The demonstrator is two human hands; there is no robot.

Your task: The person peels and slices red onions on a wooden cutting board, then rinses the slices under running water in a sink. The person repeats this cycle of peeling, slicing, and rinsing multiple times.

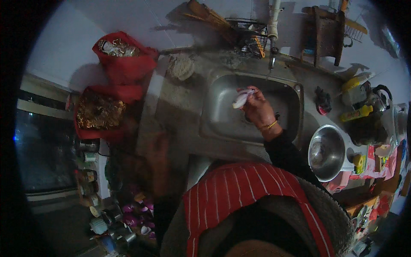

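Observation:
My right hand (259, 110) is over the steel sink basin (221, 119), its fingers closed around a whitish piece with purple tinges, which looks like onion (240, 100). A yellow bangle circles that wrist. My left hand (158, 144) is a dark blur by the counter's left edge, and its fingers cannot be made out. Beyond it stand two red bags with rolled tops; the nearer bag (101, 112) holds a brownish-gold mass. Purple and white pieces, perhaps onion skins (139, 217), lie low on the left.
A tap (273, 59) hangs at the sink's back edge. Right of the basin are a steel bowl (327, 152), a dark scrubber (323, 99) and a yellow bottle (356, 113). A wire rack (252, 35) is on the back wall. Jars (90, 175) line the left side.

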